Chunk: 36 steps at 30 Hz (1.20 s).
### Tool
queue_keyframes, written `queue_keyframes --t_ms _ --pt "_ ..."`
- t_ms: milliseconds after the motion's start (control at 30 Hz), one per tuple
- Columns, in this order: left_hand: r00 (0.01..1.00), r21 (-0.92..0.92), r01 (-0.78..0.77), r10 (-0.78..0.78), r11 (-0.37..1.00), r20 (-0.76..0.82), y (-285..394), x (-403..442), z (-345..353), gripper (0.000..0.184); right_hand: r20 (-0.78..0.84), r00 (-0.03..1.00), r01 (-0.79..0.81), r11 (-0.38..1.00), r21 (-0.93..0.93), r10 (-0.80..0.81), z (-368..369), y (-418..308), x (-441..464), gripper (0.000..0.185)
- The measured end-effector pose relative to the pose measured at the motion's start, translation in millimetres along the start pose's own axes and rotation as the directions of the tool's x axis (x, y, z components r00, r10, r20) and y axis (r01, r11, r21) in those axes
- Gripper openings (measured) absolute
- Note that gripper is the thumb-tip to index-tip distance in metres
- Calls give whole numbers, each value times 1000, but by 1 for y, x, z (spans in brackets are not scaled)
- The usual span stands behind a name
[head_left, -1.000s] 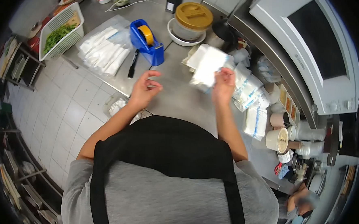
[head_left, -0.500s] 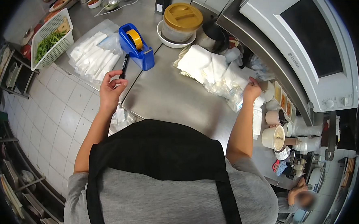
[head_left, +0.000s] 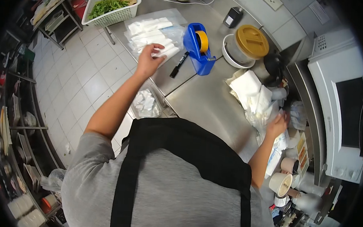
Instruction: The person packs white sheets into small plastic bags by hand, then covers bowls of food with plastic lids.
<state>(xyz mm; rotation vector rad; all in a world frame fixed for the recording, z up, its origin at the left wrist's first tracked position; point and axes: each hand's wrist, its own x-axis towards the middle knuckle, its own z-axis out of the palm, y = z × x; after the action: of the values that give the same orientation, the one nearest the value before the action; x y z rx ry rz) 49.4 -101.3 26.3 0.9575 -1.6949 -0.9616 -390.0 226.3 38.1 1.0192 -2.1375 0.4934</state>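
My left hand (head_left: 150,61) is at the near end of a row of white rolled packets (head_left: 152,37) on clear plastic, fingers curved and apart over the last rolls. It seems to touch them. To its right a black marker (head_left: 179,65) lies beside a blue tape dispenser (head_left: 200,61) with a yellow roll of tape. My right hand (head_left: 278,123) reaches into a heap of crumpled white plastic bags (head_left: 259,102) at the right of the steel counter. Its fingers are blurred, and I cannot see whether they grip a bag.
A white basket of green leaves (head_left: 109,7) is at the back left. A tub with a mustard-yellow lid (head_left: 252,42) sits in a white bowl behind the bags. A microwave (head_left: 346,110) and several food containers (head_left: 280,183) line the right side. An open bin-like container (head_left: 146,103) is below the counter's front edge.
My view has turned left. My left hand has moved from the marker to the white rolls, and the marker now lies on the counter. My right hand stays at the bags, shifting slightly along them.
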Motion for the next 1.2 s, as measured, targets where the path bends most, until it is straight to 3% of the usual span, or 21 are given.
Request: queue_keyframes --t_ms 67,100,200,233,333,400,500,633,733,867,933,1000,1100,1167,1200 --pt "997 332 7 18 943 -73 -24 38 -21 26 -150 988 46 997 54 -37 -27 -29 6 33" --pt "994 375 20 22 927 -108 -39 58 -31 26 -224 973 69 995 77 -50 -34 -42 2 32" --pt "989 535 92 -13 840 -150 -82 110 -52 28 -84 995 82 918 389 -53 -36 -79 -28 24" --pt "987 589 120 -34 799 -154 -92 124 -55 29 37 997 35 867 497 -61 -32 -92 -45 21" --pt "924 479 367 -256 797 -283 -110 158 -58 34 295 939 -71 743 665 -174 -36 -150 -73 18" --pt "873 436 471 -334 767 -356 -126 178 -58 41 399 908 -229 646 728 -127 -27 -175 -96 19" --pt "812 436 563 -370 702 -452 -140 203 -56 48 360 901 -46 771 635 -243 -20 -190 -108 20" --pt "785 574 618 -377 536 -493 -111 213 -48 51 403 890 -75 801 593 -215 -20 -194 -104 26" --pt "736 490 670 -413 558 -536 -114 218 -40 44 397 891 -58 811 582 -221 -22 -197 -101 28" --pt "844 281 339 -158 898 -513 -126 212 -31 39 397 889 -53 812 581 -226 -21 -196 -101 28" --pt "824 121 172 -76 978 -562 -97 199 -19 37 421 878 -68 811 581 -227 -21 -195 -100 29" --pt "858 12 -31 32 999 -513 -57 163 -1 36 469 853 -97 812 576 -230 -22 -197 -96 33" --pt "909 -86 -195 147 977 -389 -2 88 29 29 589 751 -348 579 737 -298 -18 -223 -63 50" --pt "875 50 -456 458 888 -155 27 40 45 21 614 702 -613 132 779 -361 -21 -265 -40 70" --pt "788 30 -616 616 787 22 28 23 54 25 630 683 -688 -33 725 -370 -24 -284 -32 69"
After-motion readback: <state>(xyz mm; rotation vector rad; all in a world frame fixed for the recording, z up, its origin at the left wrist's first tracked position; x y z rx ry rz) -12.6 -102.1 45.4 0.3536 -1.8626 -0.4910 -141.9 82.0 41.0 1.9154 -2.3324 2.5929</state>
